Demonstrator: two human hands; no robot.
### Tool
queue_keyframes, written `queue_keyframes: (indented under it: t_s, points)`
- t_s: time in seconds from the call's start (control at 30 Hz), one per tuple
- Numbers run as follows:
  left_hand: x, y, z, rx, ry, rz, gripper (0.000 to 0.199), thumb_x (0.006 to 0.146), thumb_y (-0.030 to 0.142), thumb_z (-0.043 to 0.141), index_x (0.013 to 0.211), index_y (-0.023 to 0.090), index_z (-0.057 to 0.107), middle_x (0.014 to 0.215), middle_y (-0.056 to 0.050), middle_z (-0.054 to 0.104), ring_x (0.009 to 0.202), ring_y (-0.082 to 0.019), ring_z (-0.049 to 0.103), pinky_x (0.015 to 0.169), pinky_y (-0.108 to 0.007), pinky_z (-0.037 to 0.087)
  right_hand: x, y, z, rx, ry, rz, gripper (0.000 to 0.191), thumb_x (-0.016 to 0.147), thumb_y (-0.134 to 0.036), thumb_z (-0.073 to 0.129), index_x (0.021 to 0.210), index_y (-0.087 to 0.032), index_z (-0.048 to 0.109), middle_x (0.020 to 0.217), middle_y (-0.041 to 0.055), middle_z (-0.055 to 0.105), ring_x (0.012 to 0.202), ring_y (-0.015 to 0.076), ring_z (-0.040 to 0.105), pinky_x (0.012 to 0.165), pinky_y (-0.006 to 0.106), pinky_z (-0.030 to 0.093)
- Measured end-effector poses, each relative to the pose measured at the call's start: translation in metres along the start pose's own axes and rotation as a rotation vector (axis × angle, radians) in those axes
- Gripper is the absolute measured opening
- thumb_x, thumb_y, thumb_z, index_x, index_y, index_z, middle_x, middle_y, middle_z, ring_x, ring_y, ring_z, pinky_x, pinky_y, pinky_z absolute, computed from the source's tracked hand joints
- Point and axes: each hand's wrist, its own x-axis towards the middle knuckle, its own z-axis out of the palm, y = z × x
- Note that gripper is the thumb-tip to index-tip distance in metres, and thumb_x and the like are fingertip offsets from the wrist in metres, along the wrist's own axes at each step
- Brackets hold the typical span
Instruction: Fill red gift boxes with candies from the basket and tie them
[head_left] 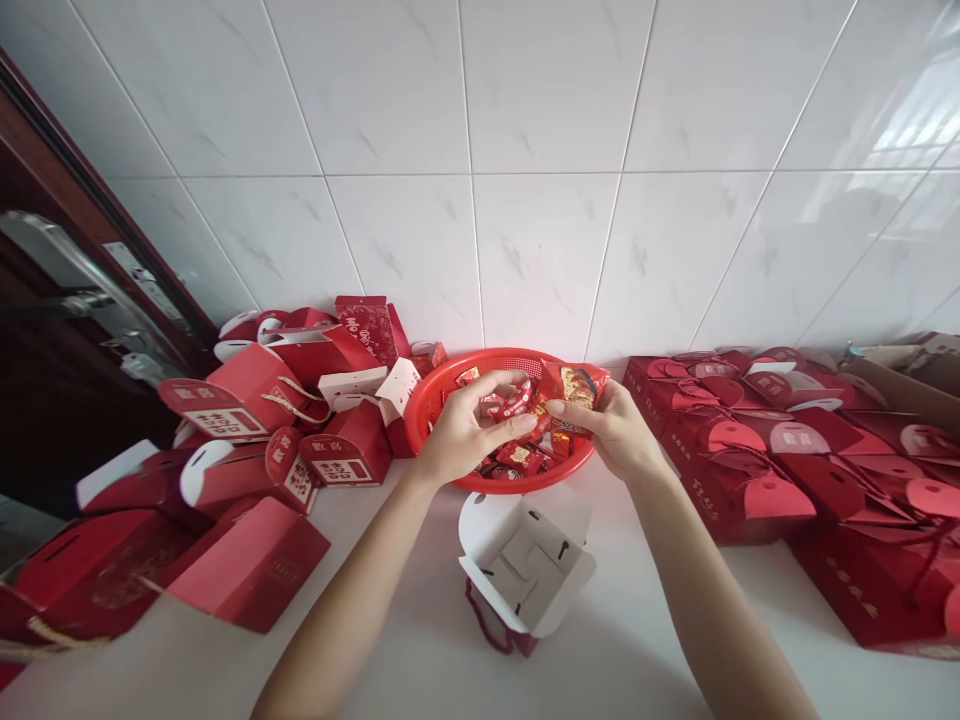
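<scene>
A red plastic basket (450,372) holding wrapped sweets stands against the tiled wall. Over its left part, my left hand (480,420) is curled around a small red wrapped sweet (514,400). On the right side of the basket, my right hand (611,425) grips a red and gold packet (579,385) between thumb and fingers. Just in front of the basket sits an open box (525,565), white inside, with its flaps spread and a dark red cord handle at its front. Nothing lies inside the box.
Red gift boxes (247,560) with rope handles are piled on the left. Closed red boxes (735,470) stand in rows on the right of the white table (405,640). A door with a metal handle (60,250) is at the far left.
</scene>
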Motion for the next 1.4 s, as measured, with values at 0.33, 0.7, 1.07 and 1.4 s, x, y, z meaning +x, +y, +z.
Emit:
queue_keyframes:
  t_s: [0.33,0.7,1.07,1.4]
  points:
    - [-0.028,0.041,-0.045,0.343,-0.652,-0.092,0.040,0.088,0.043,0.069,0.122,0.022,0.066,0.115,-0.006,0.073,0.106,-0.024,0.069,0.092,-0.032,0.055,-0.027,-0.042,0.005,-0.605,-0.470,0.011,0.029,0.073,-0.025,0.082,0.099,-0.017,0.071,0.096,0.0035,0.075,0.084,0.0188,0.069,0.074,0.028,0.055]
    - [-0.037,0.050,-0.047,0.684,-0.662,-0.256,0.027,0.092,0.044,0.055,0.100,0.022,0.069,0.094,-0.002,0.073,0.087,-0.020,0.068,0.071,-0.025,0.047,-0.032,-0.032,0.021,-1.108,-0.745,0.196,0.030,0.075,-0.019,0.075,0.104,-0.019,0.067,0.081,0.0001,0.070,0.067,0.0144,0.061,0.057,0.024,0.041]
    - [-0.035,0.045,-0.037,0.779,-0.716,-0.408,0.019,0.083,0.040,0.064,0.088,0.022,0.064,0.081,-0.001,0.069,0.074,-0.020,0.065,0.062,-0.026,0.042,-0.029,-0.028,0.020,-1.147,-0.754,0.221,0.040,0.076,-0.035,0.080,0.111,-0.019,0.067,0.081,0.0002,0.070,0.066,0.0153,0.059,0.057,0.025,0.040]
    - [-0.034,0.035,-0.018,0.766,-0.860,-0.345,0.035,0.074,0.032,0.074,0.108,0.026,0.070,0.089,0.000,0.066,0.084,-0.020,0.062,0.069,-0.026,0.043,-0.033,-0.049,0.000,-0.719,-0.531,0.052,0.044,0.078,-0.046,0.080,0.110,-0.017,0.071,0.094,0.0047,0.076,0.083,0.0210,0.071,0.073,0.031,0.057]
